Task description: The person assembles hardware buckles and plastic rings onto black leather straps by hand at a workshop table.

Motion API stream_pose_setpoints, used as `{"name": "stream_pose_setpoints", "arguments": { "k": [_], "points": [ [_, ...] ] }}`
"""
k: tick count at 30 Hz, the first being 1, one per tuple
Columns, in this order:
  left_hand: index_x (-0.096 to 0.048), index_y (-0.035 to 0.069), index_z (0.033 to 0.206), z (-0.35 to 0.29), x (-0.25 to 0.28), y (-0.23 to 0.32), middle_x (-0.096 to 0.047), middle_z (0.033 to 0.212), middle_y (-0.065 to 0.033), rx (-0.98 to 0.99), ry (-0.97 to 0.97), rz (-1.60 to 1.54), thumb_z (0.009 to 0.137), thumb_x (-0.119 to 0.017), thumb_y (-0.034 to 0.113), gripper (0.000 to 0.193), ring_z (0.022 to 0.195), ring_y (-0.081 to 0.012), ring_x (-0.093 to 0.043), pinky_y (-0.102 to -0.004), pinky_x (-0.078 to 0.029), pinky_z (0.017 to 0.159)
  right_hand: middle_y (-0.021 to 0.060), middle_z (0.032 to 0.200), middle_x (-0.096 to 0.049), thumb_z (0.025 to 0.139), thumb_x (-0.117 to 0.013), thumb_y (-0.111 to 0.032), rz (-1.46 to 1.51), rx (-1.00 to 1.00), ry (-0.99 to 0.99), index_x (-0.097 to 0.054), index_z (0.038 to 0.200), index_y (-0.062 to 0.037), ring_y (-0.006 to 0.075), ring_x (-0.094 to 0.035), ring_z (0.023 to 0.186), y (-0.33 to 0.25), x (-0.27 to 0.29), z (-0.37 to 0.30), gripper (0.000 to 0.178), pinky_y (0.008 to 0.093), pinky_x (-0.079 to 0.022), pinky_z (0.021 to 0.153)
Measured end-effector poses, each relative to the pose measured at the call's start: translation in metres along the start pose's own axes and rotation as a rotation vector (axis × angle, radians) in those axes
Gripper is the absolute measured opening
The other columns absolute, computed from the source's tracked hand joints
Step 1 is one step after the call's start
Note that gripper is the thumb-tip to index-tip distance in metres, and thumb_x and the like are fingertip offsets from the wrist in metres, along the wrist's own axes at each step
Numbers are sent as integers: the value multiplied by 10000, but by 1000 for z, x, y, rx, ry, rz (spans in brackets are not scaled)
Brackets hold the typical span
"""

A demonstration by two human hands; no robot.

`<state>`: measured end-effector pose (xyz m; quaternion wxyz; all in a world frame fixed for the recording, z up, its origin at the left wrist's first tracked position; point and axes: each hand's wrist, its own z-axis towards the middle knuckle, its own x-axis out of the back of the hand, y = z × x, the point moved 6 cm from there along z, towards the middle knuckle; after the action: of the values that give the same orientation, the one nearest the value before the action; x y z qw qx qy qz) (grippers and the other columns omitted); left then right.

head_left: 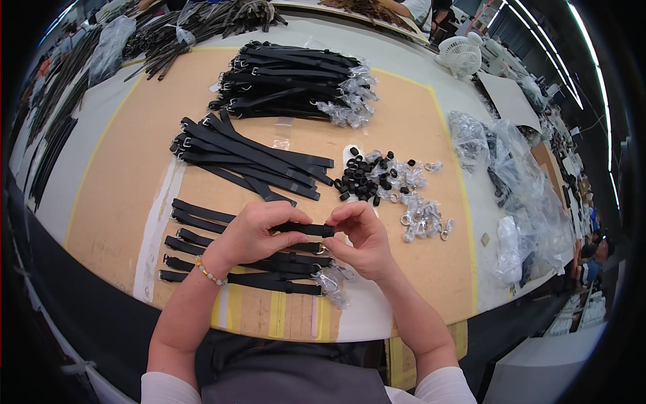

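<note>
A black strap is stretched level between my two hands above the table's near part. My left hand is closed round it, thumb below and fingers above. The thumb and fingertips of my right hand pinch its right end, where a small black band seems to sit around it. Under my hands lies a row of black buckled straps, partly hidden by my left forearm; some have plastic-wrapped metal clasps at their right ends. Just beyond, loose black straps lie fanned out beside a heap of small black loops.
Wrapped metal clasps are scattered right of the loops. A tall stack of finished-looking straps stands farther back. Clear plastic bags cover the right side, near a white fan. Bundles of dark strips lie far left.
</note>
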<state>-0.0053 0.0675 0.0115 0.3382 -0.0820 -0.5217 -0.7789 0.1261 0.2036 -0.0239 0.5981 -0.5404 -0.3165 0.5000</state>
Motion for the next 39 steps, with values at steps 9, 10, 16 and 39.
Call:
{"name": "stream_pose_setpoints", "arguments": {
  "k": [9,10,16,39],
  "points": [
    [-677,32,1144,-5,-5,-1,-590,758,-14,276,-91,-124,820,-811,88,355,674,-100,-547,-246,-449,595,79,1039,-722,832,-828,-186,-718,35,-32,-689,1097,-20,175,-698,957,-54,20,10,342,323,-541,837],
    [-677,32,1144,-6,-6,-4,-590,758,-14,276,-88,-124,820,-811,88,355,674,-100,-547,-246,-449,595,51,916,-731,850,-801,-162,-736,-68,141,-690,1033,-19,169,-702,824,-53,47,8,257,330,-544,782],
    [-669,24,1028,-3,-9,-9,-642,821,-52,237,-84,-129,831,-784,111,244,725,-152,-598,-278,-486,605,66,814,-730,818,-763,-210,-1207,-533,596,-675,921,-32,168,-699,726,-57,145,-21,224,337,-541,691],
    [-673,-14,1017,-6,-2,-8,-673,887,-34,364,-45,-312,841,-767,38,206,759,-73,-618,-211,-499,671,71,963,-698,870,-710,-105,-937,-486,105,-665,1025,-35,160,-674,867,-18,88,0,176,303,-532,731]
  ]
}}
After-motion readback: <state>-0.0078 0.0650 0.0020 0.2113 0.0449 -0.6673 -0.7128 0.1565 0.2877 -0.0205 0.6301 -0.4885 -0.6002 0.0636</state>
